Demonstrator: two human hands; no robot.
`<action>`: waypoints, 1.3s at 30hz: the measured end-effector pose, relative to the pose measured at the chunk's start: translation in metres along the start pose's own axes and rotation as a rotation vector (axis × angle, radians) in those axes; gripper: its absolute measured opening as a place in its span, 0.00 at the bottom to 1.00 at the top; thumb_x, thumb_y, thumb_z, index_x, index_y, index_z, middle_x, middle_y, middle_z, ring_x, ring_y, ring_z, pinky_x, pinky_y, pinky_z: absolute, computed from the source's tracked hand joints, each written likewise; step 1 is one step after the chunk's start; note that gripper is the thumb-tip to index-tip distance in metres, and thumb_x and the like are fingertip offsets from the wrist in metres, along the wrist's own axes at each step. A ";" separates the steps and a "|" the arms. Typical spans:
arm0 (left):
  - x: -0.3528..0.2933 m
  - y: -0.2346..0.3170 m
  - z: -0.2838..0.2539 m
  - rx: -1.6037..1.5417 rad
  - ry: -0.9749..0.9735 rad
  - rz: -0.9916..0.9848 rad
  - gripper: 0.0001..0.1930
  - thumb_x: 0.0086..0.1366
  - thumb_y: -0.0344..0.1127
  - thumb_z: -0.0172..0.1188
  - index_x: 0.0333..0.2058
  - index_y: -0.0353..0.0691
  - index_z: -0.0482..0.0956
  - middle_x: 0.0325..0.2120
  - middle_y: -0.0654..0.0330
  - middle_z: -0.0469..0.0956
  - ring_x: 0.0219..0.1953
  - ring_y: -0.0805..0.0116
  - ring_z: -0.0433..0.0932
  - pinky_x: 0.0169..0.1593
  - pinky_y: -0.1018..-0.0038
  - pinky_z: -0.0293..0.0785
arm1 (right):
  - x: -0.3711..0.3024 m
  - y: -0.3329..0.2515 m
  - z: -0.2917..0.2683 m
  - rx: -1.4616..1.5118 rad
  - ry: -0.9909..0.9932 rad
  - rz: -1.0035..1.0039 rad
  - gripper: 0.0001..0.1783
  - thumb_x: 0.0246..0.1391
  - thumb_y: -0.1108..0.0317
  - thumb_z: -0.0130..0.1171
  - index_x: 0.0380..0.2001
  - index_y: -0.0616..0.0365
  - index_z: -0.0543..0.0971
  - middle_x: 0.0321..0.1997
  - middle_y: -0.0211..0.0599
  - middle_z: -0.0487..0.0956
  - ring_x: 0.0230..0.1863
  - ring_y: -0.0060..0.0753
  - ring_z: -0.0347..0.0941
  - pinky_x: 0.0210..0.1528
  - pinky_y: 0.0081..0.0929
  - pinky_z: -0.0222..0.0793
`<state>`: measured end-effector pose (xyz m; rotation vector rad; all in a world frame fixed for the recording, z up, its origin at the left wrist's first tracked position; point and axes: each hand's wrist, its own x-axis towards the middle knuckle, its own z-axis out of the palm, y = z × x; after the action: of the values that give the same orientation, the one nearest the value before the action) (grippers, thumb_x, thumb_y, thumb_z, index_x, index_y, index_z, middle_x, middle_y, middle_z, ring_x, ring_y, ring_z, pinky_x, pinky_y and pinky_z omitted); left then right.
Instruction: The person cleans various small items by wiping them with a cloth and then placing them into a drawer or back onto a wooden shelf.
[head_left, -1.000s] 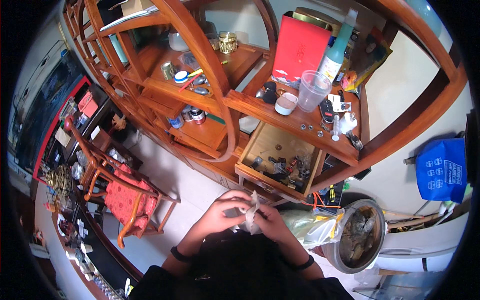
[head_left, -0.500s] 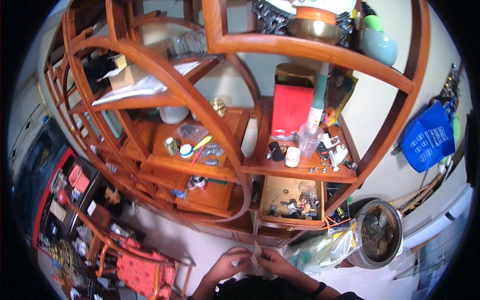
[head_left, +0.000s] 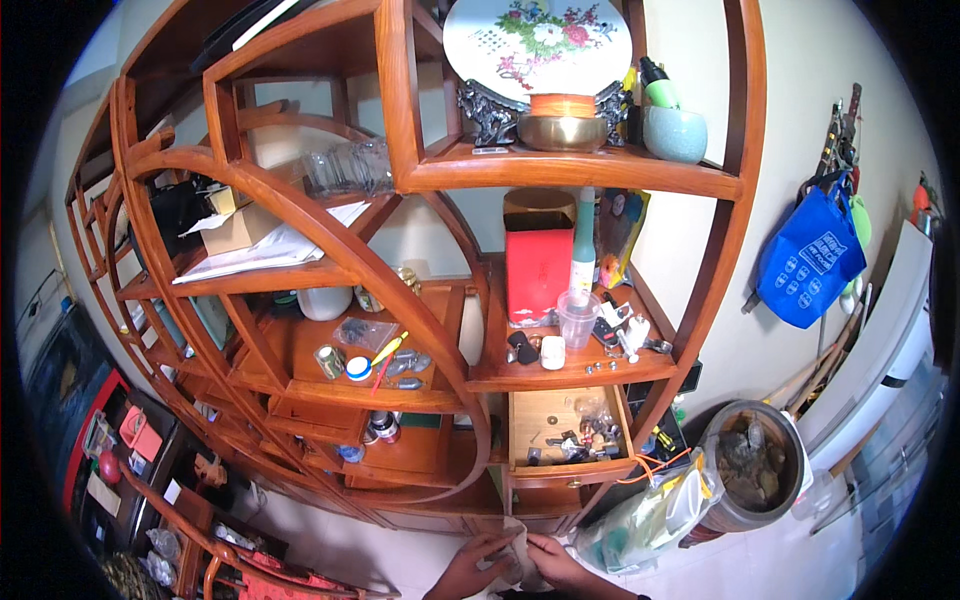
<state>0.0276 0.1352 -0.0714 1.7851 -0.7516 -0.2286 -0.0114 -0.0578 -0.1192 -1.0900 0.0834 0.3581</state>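
At the bottom edge of the view my left hand (head_left: 470,567) and my right hand (head_left: 560,565) are held close together. Both grip a small pale crumpled cloth or tissue (head_left: 515,548) between them. Right above them stands a large red-brown wooden shelf unit (head_left: 440,170) with curved frames. Its open drawer (head_left: 565,435), holding several small odds and ends, is the part nearest my hands.
A red box (head_left: 537,265), a tall bottle (head_left: 583,250) and a clear cup (head_left: 577,318) stand on a middle shelf. A decorated plate (head_left: 537,40) and bowl (head_left: 562,130) sit higher. A blue bag (head_left: 808,258) hangs on the right wall. A stone-filled pot (head_left: 750,470) and plastic bag (head_left: 650,505) sit at floor level right.
The view has tilted upward: the shelf unit fills the picture and my hands have dropped to the bottom edge. They stay together on the pale cloth.
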 end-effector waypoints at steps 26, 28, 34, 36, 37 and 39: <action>0.005 0.016 0.002 0.106 -0.266 -0.062 0.29 0.65 0.43 0.57 0.63 0.47 0.62 0.53 0.47 0.65 0.55 0.52 0.68 0.58 0.66 0.65 | -0.016 -0.006 0.006 -0.452 0.147 -0.241 0.16 0.63 0.67 0.39 0.46 0.63 0.74 0.38 0.33 0.76 0.40 0.25 0.70 0.47 0.25 0.66; 0.001 0.019 0.001 0.072 -0.257 -0.119 0.29 0.66 0.44 0.57 0.63 0.48 0.62 0.52 0.48 0.66 0.52 0.55 0.69 0.56 0.67 0.66 | -0.009 0.005 0.002 -0.419 0.150 -0.224 0.18 0.65 0.64 0.38 0.45 0.64 0.74 0.38 0.35 0.77 0.41 0.26 0.70 0.48 0.25 0.66; -0.018 0.000 -0.004 -0.048 -0.102 -0.068 0.28 0.63 0.37 0.59 0.62 0.48 0.64 0.50 0.51 0.68 0.46 0.58 0.72 0.52 0.68 0.69 | -0.004 -0.002 0.020 -0.499 0.093 -0.269 0.21 0.68 0.60 0.36 0.45 0.64 0.74 0.37 0.33 0.77 0.39 0.25 0.71 0.47 0.25 0.66; -0.022 0.001 -0.009 -0.054 -0.047 -0.131 0.28 0.62 0.35 0.60 0.61 0.46 0.66 0.50 0.51 0.70 0.45 0.59 0.73 0.51 0.68 0.70 | 0.000 -0.002 0.023 -0.514 0.118 -0.177 0.18 0.68 0.62 0.38 0.44 0.64 0.75 0.36 0.30 0.77 0.38 0.21 0.70 0.44 0.23 0.67; -0.023 -0.008 -0.009 -0.015 -0.002 -0.078 0.27 0.61 0.35 0.60 0.59 0.44 0.67 0.49 0.51 0.70 0.45 0.59 0.73 0.51 0.68 0.70 | 0.000 -0.007 0.030 -0.476 0.085 -0.223 0.16 0.67 0.63 0.41 0.43 0.63 0.75 0.36 0.29 0.77 0.38 0.19 0.70 0.43 0.21 0.67; -0.029 -0.015 -0.009 0.006 0.073 -0.052 0.26 0.61 0.34 0.60 0.58 0.42 0.68 0.47 0.51 0.71 0.45 0.59 0.73 0.50 0.68 0.70 | 0.004 -0.016 0.039 -0.428 0.061 -0.258 0.11 0.65 0.67 0.48 0.41 0.62 0.76 0.35 0.26 0.77 0.36 0.15 0.69 0.39 0.17 0.66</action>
<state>0.0155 0.1618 -0.0881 1.8101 -0.6550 -0.1947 -0.0070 -0.0287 -0.0884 -1.5163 -0.0842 0.1103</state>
